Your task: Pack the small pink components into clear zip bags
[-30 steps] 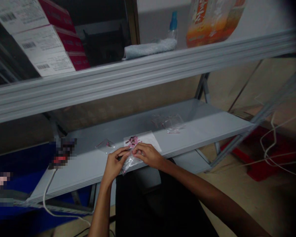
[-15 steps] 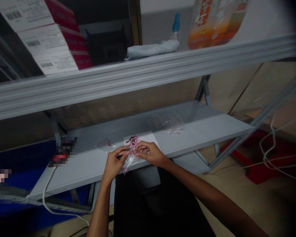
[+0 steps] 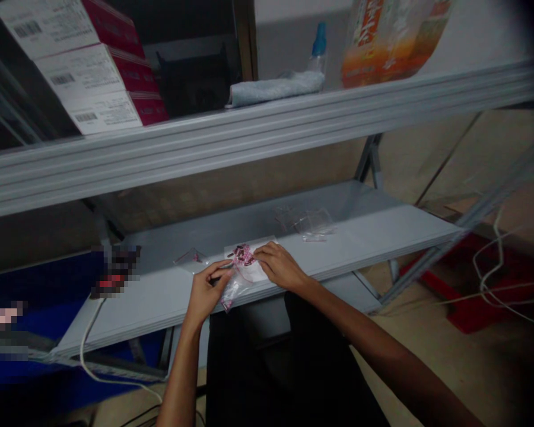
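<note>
My left hand [image 3: 207, 290] pinches a small clear plastic bag [image 3: 234, 289] at the front edge of a grey shelf [image 3: 369, 228]; the bag hangs over the edge with a few pink pieces in it. My right hand [image 3: 278, 264] rests, fingers curled, on a white sheet [image 3: 260, 271], with its fingertips at a pile of small pink and dark parts [image 3: 241, 254] lying on that sheet. Whether those fingers hold a part is hidden.
Another small clear bag [image 3: 189, 258] lies left of the pile, and several empty clear bags [image 3: 309, 223] lie further back right. A white cable [image 3: 86, 338] hangs off the shelf's left end. The upper shelf [image 3: 258, 133] carries boxes [image 3: 84, 65], a cloth and a spray bottle.
My right hand has left the bag's mouth and moved up and right to the pile of parts. My left hand keeps hold of the bag.
</note>
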A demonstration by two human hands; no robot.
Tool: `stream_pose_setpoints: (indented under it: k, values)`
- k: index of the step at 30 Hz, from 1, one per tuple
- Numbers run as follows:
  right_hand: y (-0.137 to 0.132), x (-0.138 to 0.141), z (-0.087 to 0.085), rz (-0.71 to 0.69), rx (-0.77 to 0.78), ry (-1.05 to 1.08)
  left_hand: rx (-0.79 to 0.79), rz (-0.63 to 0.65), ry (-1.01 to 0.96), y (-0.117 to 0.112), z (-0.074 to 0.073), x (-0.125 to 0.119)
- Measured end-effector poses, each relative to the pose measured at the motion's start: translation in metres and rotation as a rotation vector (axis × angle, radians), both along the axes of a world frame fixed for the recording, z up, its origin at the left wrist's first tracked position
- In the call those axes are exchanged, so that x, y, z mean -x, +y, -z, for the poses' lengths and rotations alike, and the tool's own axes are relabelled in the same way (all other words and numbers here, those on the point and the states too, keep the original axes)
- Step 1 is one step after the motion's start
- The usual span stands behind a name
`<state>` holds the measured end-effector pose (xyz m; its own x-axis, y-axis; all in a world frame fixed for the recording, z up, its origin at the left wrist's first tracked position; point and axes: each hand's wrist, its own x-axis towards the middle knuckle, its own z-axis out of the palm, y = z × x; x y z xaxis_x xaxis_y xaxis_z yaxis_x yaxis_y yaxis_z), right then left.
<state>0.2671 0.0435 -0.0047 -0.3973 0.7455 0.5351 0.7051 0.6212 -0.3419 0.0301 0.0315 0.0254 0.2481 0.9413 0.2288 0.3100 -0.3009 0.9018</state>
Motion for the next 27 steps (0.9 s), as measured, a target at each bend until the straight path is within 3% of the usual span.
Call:
stream_pose_setpoints:
  k: [6,10,15,20,24,27]
  values:
    - [0.003,0.000,0.005,0.076,-0.012,0.098,-0.016,-0.017,-0.018,0.002,0.005,0.001]
    - [0.001,0.000,-0.002,0.070,0.012,0.183,0.007,-0.024,-0.021,0.003,0.006,0.003]
    - [-0.012,0.012,-0.019,-0.084,0.105,0.444,0.018,0.006,-0.030,0.001,0.003,0.002]
    - [-0.021,0.028,-0.023,-0.219,0.149,0.494,0.012,0.041,-0.043,-0.002,0.000,0.001]
    - [-0.024,0.032,-0.024,-0.113,0.171,0.580,-0.006,-0.020,-0.072,-0.001,0.000,0.002]
    - [-0.025,0.032,-0.022,-0.068,0.233,0.532,-0.020,-0.079,-0.125,0.000,0.002,0.004]
